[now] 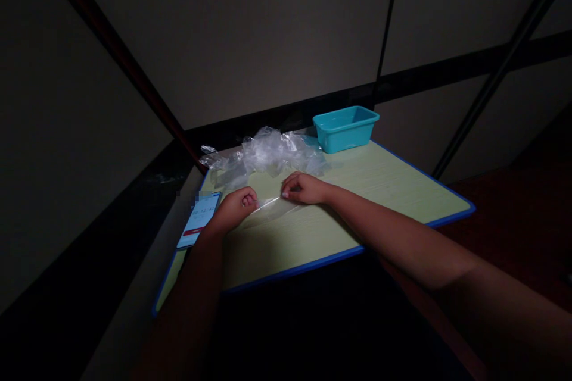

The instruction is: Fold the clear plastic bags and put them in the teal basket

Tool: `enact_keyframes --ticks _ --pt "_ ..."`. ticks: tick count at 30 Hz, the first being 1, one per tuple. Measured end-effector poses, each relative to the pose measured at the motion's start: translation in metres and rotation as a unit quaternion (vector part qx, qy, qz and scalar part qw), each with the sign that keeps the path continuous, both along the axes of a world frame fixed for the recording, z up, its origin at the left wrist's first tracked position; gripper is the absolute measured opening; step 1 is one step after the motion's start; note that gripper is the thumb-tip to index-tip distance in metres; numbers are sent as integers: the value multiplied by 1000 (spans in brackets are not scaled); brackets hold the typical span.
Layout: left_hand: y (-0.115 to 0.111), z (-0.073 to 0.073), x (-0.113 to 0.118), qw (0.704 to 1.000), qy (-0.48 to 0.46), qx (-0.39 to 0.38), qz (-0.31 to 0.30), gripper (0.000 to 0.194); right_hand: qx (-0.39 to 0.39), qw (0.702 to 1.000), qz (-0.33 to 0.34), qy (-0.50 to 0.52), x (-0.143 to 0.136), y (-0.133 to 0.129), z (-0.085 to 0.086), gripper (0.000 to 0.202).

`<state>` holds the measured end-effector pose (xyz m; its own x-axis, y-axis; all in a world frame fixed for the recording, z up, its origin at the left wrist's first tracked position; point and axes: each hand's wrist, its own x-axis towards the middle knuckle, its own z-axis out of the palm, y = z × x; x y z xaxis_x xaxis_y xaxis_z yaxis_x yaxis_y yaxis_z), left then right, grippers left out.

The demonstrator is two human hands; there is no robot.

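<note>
The pale yellow-green, wood-grained bench with blue edging (402,190) carries everything. Along its far edge, towards the far left corner, lies a loose heap of crumpled clear plastic film (272,152). It should be very light, limp and springy, apt to cling and slide; a pinch at a free fold would lift a layer best. At the far right corner, just beside the heap, sits a teal rectangular plastic basin (346,138). It looks light and fairly stiff, easiest to take by its rim.

The thin clear plastic sheet (272,208) is between the hands, over the left-middle part of the bench. It is soft, weightless-seeming and slippery, likely to crease or stretch if pulled hard; its two upper corners are the places to hold. The left hand (236,207) has its fingers curled in and clamped on one end; the right hand (308,189) has thumb and fingers pinched together on the other. By the left edge, near the left wrist, lies a flat, slim phone with a lit screen (196,223), rigid, smooth and breakable, best gripped by its long sides.

Count: one bench, one heap (its pieces cannot be told apart), one basin, one held sheet, one phone.
</note>
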<state>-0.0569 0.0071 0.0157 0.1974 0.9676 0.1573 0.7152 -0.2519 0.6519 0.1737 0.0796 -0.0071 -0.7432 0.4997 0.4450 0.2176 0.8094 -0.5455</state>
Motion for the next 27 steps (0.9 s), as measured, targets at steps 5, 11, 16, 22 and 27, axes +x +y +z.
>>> enact_keyframes --ticks 5,11,16,22,27 --pt "-1 1 -1 1000 -1 -10 -12 12 12 999 -46 -14 1 0 -1 20" --pt "0 -1 -3 999 -12 -15 -27 11 37 999 -20 -23 -1 -1 -3 20" --pt "1 0 -3 999 -10 -25 -32 13 51 998 28 -4 -3 0 -7 27" --pt "-2 4 -1 999 26 -32 -30 9 35 998 49 -4 -6 -1 -15 35" --pt "0 1 -4 998 42 -31 -30 9 16 998 65 -10 -9 -5 -14 30"
